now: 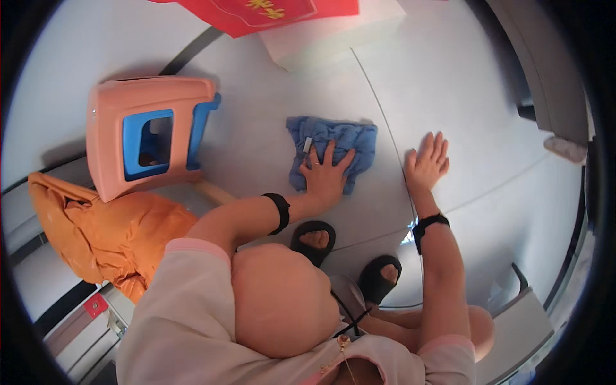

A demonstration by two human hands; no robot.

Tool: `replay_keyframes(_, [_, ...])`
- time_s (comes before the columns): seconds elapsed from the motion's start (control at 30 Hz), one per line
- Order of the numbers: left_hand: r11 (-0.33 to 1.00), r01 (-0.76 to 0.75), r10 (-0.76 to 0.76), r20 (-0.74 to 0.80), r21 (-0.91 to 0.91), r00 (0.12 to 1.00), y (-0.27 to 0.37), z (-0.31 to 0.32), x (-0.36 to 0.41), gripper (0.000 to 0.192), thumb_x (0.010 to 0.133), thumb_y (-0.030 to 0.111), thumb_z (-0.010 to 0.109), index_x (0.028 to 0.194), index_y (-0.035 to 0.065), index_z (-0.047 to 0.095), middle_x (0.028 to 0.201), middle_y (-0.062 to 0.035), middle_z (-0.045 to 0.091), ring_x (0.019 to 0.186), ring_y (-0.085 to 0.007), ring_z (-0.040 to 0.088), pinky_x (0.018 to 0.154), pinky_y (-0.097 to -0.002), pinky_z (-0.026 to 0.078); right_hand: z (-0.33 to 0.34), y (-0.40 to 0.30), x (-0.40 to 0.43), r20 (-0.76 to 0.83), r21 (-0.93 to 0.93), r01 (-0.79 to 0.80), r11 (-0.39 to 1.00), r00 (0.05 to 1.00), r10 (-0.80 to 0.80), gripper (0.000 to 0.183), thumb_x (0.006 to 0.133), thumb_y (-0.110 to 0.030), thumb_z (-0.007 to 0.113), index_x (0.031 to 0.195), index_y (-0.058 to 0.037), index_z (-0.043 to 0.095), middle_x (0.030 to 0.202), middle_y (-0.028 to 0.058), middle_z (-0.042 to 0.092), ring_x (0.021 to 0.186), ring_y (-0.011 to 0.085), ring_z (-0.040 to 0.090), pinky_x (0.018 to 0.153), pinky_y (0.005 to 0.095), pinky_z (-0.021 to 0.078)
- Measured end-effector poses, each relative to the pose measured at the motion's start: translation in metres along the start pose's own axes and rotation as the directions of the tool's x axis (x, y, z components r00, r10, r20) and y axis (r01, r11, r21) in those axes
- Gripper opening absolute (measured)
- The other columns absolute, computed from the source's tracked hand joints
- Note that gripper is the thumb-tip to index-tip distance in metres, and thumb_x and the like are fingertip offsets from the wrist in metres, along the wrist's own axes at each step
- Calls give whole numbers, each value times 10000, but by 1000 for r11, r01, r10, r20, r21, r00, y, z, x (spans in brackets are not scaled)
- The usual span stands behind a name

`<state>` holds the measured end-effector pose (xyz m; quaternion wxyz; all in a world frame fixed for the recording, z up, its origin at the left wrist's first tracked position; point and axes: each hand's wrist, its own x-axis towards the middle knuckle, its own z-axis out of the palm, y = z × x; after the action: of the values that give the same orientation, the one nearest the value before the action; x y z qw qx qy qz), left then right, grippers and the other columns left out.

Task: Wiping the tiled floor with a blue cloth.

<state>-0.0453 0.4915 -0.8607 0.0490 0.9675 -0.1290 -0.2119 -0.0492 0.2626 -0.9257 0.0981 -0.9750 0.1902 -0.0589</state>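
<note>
A blue cloth (361, 137), rumpled and with a small white tag, lies spread on the pale tiled floor (255, 139). Pressed flat on its lower middle is my left hand (326, 175), fingers apart, a ring on one finger. My right hand (428, 161) is to the right of the cloth, palm down over a tile joint, with its fingers extended and nothing in it. Whether that palm touches the floor I cannot tell. A black band circles each forearm.
To the left, pink and blue plastic stools (149, 86) lie tipped on their side beside an orange puffy jacket or bag (139, 221). A red printed bag (288, 14) and white box (332, 36) stand ahead. Grey furniture (544, 67) borders the right; my black slippers (380, 284) are below the cloth.
</note>
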Motion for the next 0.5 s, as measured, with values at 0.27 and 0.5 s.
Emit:
replay_keyframes(0.27, [962, -71, 106, 120, -265, 987, 73, -19, 2, 551, 747, 196, 594, 1258, 294, 414, 1401, -130, 221, 1195, -455, 244, 847, -620, 288, -106, -2, 65, 333, 7, 118, 993, 936, -113, 638, 657, -268, 658, 1231, -139, 409, 1299, 145, 384, 1203, 322, 365, 927, 513, 319])
replay_keyframes(0.5, [721, -276, 254, -128, -635, 959, 54, -11, 30, 480, 708, 128, 572, 1169, 53, 461, 1165, -171, 507, 1064, -296, 482, 897, -366, 377, -113, -5, 10, 287, 251, 560, 790, 736, -613, 614, 644, -283, 686, 1190, -103, 470, 1362, 166, 306, 1248, 379, 292, 919, 541, 341])
